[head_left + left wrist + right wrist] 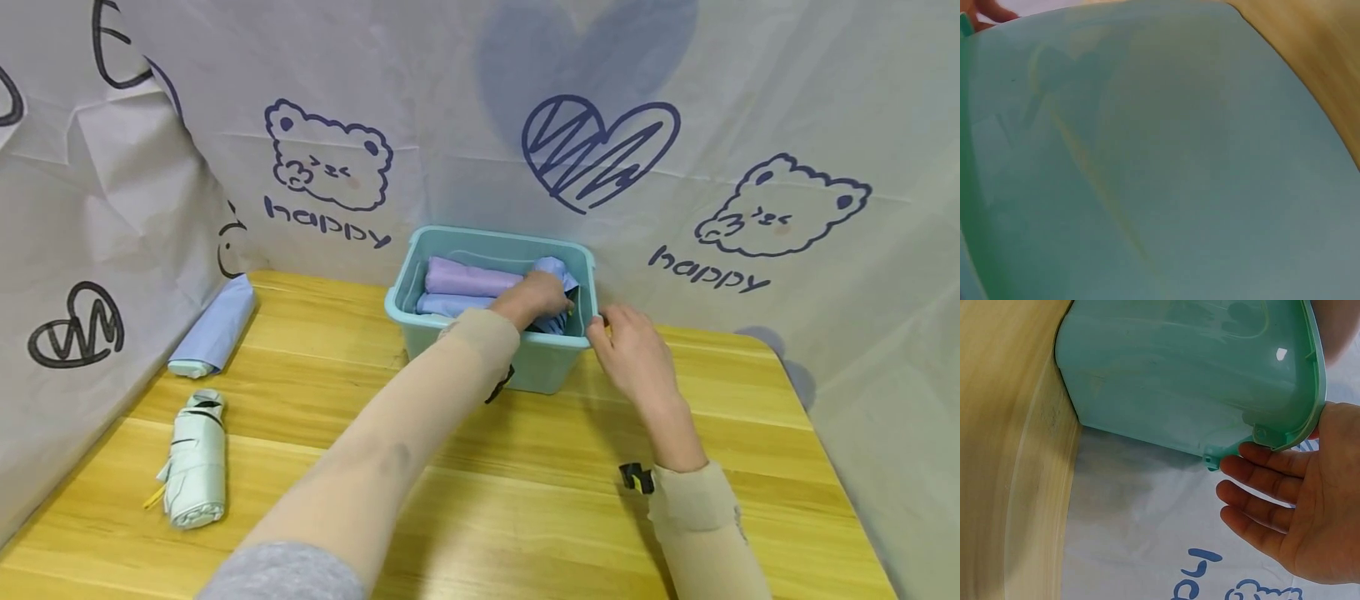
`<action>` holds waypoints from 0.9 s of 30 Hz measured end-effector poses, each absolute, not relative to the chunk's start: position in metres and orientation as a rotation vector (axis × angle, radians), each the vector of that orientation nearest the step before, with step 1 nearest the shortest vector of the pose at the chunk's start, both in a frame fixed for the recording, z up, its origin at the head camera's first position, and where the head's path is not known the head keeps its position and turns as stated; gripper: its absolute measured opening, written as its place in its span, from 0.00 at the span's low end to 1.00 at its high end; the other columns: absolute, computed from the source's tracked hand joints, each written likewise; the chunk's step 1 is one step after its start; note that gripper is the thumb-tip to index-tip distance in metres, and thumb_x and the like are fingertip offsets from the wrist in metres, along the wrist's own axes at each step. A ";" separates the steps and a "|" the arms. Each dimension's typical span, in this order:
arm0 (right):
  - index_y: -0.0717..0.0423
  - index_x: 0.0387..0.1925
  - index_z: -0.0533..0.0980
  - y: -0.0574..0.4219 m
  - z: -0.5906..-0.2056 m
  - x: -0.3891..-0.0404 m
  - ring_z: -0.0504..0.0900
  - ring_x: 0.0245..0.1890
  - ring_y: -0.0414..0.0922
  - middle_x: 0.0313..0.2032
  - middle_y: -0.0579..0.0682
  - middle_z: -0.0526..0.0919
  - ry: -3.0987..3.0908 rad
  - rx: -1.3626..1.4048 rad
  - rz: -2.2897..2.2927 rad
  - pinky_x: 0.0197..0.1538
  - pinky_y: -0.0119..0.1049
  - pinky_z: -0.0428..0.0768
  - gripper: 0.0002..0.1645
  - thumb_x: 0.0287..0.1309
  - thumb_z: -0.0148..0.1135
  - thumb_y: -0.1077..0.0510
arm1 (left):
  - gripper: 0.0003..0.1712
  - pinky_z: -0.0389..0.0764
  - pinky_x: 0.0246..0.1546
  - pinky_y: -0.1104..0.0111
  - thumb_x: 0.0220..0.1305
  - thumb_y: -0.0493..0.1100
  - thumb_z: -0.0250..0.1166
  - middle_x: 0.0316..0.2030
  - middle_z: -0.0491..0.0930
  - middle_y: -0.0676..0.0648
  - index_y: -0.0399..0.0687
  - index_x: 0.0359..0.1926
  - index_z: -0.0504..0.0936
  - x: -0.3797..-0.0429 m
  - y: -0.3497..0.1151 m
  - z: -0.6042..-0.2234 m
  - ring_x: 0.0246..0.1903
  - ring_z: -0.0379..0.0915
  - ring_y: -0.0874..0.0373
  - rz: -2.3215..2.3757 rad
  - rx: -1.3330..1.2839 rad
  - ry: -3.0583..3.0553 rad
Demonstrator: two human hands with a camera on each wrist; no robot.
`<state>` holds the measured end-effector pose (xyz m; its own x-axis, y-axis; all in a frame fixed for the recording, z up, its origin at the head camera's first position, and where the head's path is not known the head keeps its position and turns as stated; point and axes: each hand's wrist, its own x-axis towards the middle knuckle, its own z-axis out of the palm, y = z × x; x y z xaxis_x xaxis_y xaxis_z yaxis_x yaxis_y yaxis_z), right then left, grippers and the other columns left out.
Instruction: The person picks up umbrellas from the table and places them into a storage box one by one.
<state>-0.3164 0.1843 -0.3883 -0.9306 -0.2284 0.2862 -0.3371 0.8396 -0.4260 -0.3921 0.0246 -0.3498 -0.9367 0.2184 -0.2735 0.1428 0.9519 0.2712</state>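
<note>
A teal plastic bin [491, 317] stands at the back of the table. Inside lie a purple folded umbrella [468, 277] and a light-blue rolled bundle [453, 304], side by side. At the bin's right end my left hand [536, 296] reaches in and grips a blue folded umbrella [553, 267], whose lower part looks darker; some fingertips are hidden. My right hand [637, 350] holds the bin's right front rim between thumb and fingers. In the right wrist view, the fingers [1260, 512] lie outside the bin's wall [1179, 381]. The left wrist view mostly shows the bin's wall [1179, 150].
At the table's left, a blue folded umbrella [217, 327] leans by the cloth. Nearer lies a pale-green folded umbrella [197, 467] with a yellow tag. White cloth [450, 150] with drawings hangs behind the wooden table [510, 517] and along its sides.
</note>
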 end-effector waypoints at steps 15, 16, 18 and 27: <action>0.63 0.54 0.79 0.183 -0.385 -0.315 0.78 0.52 0.61 0.52 0.62 0.81 -2.812 0.430 0.697 0.55 0.60 0.77 0.28 0.77 0.42 0.47 | 0.37 0.47 0.79 0.55 0.79 0.65 0.49 0.78 0.62 0.46 0.44 0.74 0.72 -0.456 0.036 -0.403 0.80 0.47 0.45 0.230 0.241 2.637; 0.63 0.54 0.79 0.183 -0.385 -0.315 0.78 0.51 0.61 0.51 0.62 0.82 -2.812 0.432 0.694 0.54 0.59 0.77 0.27 0.77 0.42 0.47 | 0.37 0.48 0.79 0.56 0.79 0.64 0.48 0.78 0.62 0.46 0.44 0.74 0.71 -0.454 0.032 -0.399 0.79 0.48 0.46 0.225 0.276 2.623; 0.63 0.54 0.79 0.183 -0.384 -0.314 0.78 0.51 0.60 0.51 0.62 0.82 -2.811 0.434 0.688 0.53 0.59 0.78 0.27 0.77 0.42 0.47 | 0.37 0.47 0.79 0.59 0.81 0.63 0.46 0.79 0.59 0.46 0.45 0.77 0.68 -0.432 0.029 -0.375 0.80 0.46 0.48 0.207 0.278 2.576; 0.62 0.50 0.79 0.183 -0.385 -0.314 0.78 0.48 0.59 0.48 0.60 0.82 -2.806 0.456 0.691 0.51 0.57 0.78 0.26 0.77 0.41 0.48 | 0.23 0.73 0.58 0.66 0.80 0.56 0.54 0.57 0.77 0.44 0.41 0.55 0.81 -0.390 0.013 -0.332 0.48 0.70 0.57 0.371 0.304 2.567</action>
<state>-0.3139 0.1831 -0.3846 -0.9287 -0.2447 0.2786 -0.3461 0.8417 -0.4144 -0.3904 0.0133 -0.3324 -0.8376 0.2849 -0.4660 0.1413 0.9372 0.3190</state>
